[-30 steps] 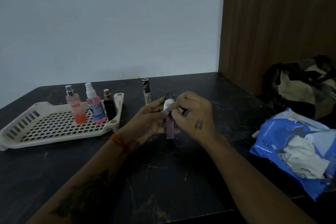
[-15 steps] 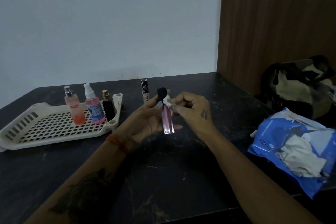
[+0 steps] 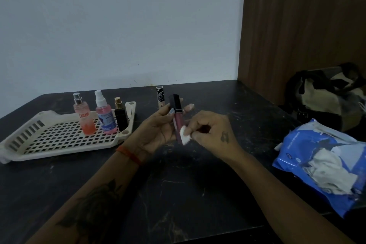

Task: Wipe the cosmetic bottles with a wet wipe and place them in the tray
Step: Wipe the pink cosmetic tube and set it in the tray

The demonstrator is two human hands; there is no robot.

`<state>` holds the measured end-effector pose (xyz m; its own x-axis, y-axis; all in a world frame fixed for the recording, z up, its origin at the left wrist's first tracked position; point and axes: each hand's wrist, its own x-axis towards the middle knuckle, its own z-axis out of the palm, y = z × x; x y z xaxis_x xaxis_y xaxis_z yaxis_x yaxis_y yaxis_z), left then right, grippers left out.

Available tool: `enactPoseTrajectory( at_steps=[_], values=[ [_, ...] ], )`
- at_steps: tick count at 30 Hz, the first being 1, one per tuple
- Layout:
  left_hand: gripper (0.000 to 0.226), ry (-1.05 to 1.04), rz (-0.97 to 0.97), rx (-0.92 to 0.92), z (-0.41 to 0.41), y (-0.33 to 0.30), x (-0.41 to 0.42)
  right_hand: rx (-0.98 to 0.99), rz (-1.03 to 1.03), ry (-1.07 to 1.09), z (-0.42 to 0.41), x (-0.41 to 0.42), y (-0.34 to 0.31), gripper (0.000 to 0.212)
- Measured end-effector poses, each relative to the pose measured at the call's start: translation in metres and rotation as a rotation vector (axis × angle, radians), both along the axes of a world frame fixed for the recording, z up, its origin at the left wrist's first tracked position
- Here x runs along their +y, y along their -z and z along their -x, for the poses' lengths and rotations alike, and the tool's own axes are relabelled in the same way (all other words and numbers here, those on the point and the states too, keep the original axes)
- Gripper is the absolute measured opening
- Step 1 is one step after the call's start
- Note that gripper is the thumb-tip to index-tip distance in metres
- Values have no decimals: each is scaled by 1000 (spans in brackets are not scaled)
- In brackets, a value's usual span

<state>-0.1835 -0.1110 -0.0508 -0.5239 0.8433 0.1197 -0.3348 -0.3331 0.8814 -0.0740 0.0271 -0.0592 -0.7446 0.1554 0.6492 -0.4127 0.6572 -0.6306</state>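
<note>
While the lip gloss tube stands near-upright above the dark table, black cap uppermost, the left hand grips it with thumb and fingers curled round it. The right hand pinches a white wet wipe against the tube's lower end. Behind the hands a patterned tube stands on the table. To the left, the cream tray holds three bottles upright at its far right corner. A blue wipe pack lies at right.
</note>
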Motion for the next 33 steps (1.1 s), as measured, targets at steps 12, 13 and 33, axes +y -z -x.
enactPoseTrajectory(
  at_steps=[12, 13, 33],
  values=[
    [40, 153, 44, 31, -7, 4, 2, 128, 90, 177, 22, -4, -25, 20],
    [39, 141, 39, 12, -6, 4, 1, 122, 48, 176, 22, -6, -22, 20],
    [42, 24, 18, -17, 0, 0, 0, 75, -82, -22, 2, -4, 3, 14]
  ],
)
